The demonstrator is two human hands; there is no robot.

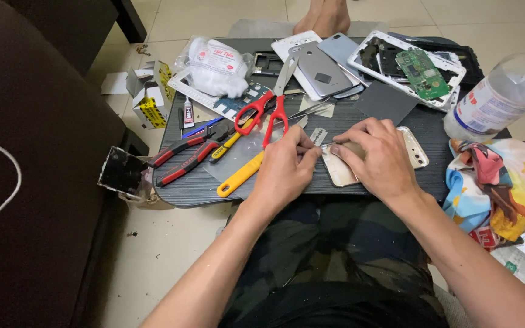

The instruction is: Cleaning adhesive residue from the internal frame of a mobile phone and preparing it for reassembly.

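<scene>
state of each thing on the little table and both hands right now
left hand: closed on a small tool
right hand: pressing down on gold phone shell
red scissors: shut, lying flat
red pliers: slightly open
circuit board: exposed in white frame
clear bottle: capped, lying tilted

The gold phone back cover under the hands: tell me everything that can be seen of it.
The gold phone back cover is a thin, rounded-corner shell, pale gold with a metallic look. It lies flat near the front edge of the dark table, long side running left to right. The right hand presses down on its middle, hiding most of it; only the two ends show. The left hand meets it at the left end, fingertips pinched there. Whether they hold a tool cannot be told.
</scene>
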